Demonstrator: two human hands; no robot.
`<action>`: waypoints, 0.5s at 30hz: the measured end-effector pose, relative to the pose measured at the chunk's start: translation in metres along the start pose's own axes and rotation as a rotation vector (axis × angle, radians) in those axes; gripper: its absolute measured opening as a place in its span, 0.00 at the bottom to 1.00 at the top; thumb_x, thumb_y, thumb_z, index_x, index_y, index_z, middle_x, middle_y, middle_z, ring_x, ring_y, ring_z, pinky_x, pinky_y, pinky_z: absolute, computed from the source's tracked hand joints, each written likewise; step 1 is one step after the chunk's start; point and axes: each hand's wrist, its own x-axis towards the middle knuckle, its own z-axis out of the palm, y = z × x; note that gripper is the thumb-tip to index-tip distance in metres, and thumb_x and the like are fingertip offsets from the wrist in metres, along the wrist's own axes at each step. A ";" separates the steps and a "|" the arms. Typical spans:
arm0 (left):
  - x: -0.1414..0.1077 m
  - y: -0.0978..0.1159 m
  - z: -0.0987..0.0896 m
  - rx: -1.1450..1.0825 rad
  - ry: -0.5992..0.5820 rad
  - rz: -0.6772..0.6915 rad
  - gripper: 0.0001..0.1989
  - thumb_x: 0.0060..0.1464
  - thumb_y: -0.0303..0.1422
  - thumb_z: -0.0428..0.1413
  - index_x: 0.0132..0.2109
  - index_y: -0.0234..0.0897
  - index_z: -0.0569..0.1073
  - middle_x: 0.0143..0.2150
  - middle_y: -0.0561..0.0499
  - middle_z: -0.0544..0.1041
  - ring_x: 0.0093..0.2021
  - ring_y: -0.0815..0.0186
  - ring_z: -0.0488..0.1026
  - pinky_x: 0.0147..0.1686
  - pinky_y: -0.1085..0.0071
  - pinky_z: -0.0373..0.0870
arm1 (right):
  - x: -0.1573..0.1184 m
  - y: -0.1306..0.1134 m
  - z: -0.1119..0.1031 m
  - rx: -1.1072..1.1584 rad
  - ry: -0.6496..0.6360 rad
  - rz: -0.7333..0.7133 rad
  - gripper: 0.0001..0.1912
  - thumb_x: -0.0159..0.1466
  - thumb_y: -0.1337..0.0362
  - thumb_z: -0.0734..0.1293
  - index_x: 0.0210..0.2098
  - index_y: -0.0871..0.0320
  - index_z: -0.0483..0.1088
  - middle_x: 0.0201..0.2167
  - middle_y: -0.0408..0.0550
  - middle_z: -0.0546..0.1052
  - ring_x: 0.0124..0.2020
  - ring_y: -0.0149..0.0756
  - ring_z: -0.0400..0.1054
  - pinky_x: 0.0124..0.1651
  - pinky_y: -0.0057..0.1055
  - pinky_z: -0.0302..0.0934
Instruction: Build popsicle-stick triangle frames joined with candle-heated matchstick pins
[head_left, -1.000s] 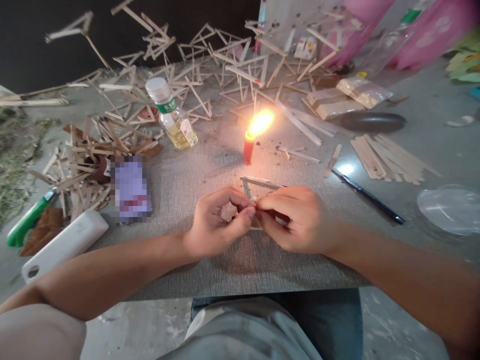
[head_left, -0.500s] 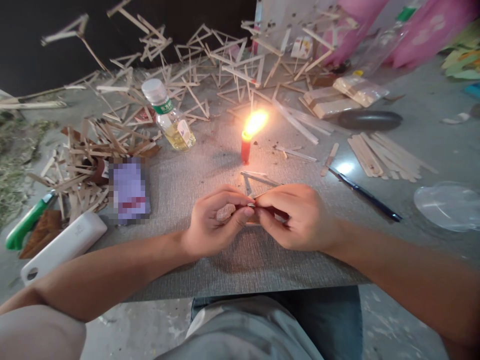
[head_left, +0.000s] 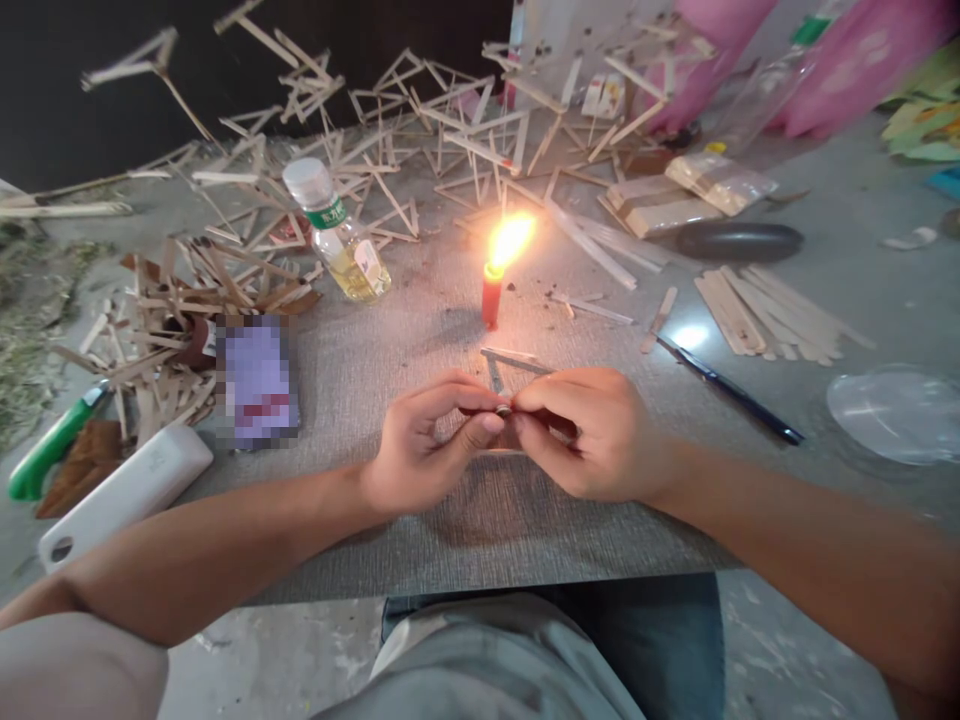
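Right between the fingertips, just above the tabletop (head_left: 480,545), sits a small piece (head_left: 503,409), too tiny to tell which way it points or where its long axis runs. The left hand (head_left: 427,440) pinches it between thumb and forefinger; the right hand (head_left: 592,430) meets it from the other side, thumb and finger pinching too. Close fingertip work is the step in hand, I'd judge, and the next move calls for a steady, light pinch. Just beyond, a thin pale stick (head_left: 514,354) lies lengthwise from left to right, right end slightly nearer us; any join to the piece is hidden. Farther out, a red candle (head_left: 491,302) stands upright, its flame (head_left: 514,238) leaning right!
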 end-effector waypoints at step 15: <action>-0.001 0.004 0.001 -0.081 -0.037 -0.130 0.05 0.67 0.31 0.60 0.41 0.36 0.80 0.37 0.45 0.81 0.36 0.67 0.78 0.34 0.71 0.76 | 0.002 0.004 -0.001 -0.038 -0.003 -0.042 0.08 0.67 0.68 0.66 0.30 0.57 0.68 0.17 0.35 0.65 0.19 0.25 0.57 0.25 0.26 0.53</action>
